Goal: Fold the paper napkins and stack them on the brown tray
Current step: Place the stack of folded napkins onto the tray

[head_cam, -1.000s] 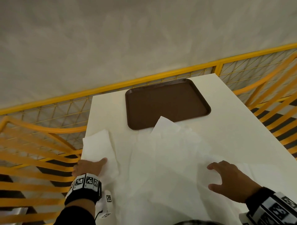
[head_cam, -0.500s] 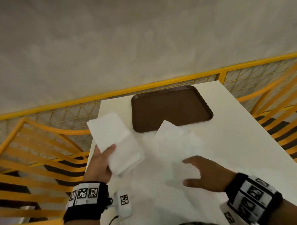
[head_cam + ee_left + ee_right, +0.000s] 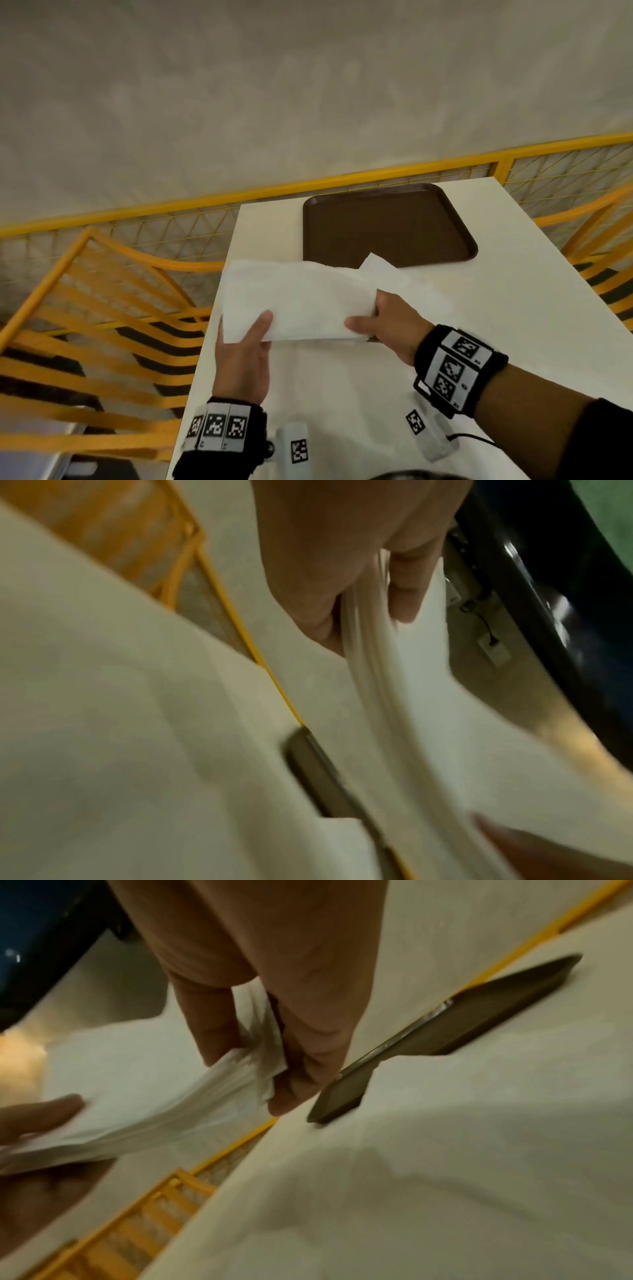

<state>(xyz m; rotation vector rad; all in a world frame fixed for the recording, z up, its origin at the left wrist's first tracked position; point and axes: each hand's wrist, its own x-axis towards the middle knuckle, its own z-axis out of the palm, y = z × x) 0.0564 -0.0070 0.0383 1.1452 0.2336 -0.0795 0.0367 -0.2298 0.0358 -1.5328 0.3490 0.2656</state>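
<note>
A white paper napkin (image 3: pixel 298 301), folded into a long strip, hangs in the air above the table between both hands. My left hand (image 3: pixel 245 346) pinches its left end, thumb on top; the left wrist view shows the layered napkin (image 3: pixel 369 647) squeezed between thumb and fingers. My right hand (image 3: pixel 383 325) pinches its right end, and the napkin (image 3: pixel 192 1096) bunches between thumb and fingers there. The brown tray (image 3: pixel 387 226) lies bare at the far side of the table, just beyond the napkin. Unfolded white napkins (image 3: pixel 394 281) lie spread on the table under and beside my hands.
The white table (image 3: pixel 513 274) is narrow, with its left edge close to my left hand. Yellow metal railings (image 3: pixel 120 274) and mesh panels surround it on the left, back and right. White tagged devices (image 3: pixel 298 448) lie near the front edge.
My left hand lifted the folded napkin from the table's left edge and swung it to the centre. My right hand left the spread napkins and took hold of its right end.
</note>
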